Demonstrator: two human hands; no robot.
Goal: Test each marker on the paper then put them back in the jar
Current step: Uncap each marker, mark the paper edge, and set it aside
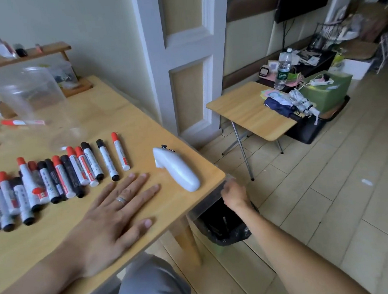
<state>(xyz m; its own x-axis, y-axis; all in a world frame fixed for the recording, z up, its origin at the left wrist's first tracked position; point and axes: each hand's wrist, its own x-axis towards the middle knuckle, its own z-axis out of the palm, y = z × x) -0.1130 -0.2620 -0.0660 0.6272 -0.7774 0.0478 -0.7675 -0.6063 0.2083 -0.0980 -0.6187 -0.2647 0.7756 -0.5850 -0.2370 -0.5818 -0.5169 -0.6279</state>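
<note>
Several red-capped and black-capped markers [51, 179] lie side by side in a row on the wooden table [170, 209]; three more markers [21, 122] lie loose at the far left. Behind the row stands a large clear plastic jar [28, 95], blurred, with nothing visible inside. My left hand [114, 213] rests flat on the table just in front of the row, fingers spread, holding nothing. My right hand [234, 196] reaches down past the table's right corner, fingers curled over the rim of a bin lined with a black bag [225, 228]. No paper is in view.
A white handheld controller [178, 169] lies near the table's right corner. A wooden shelf [23, 54] with small items stands at the back. To the right is a small folding table [243, 110] holding a water bottle [283, 70], umbrellas and a green box.
</note>
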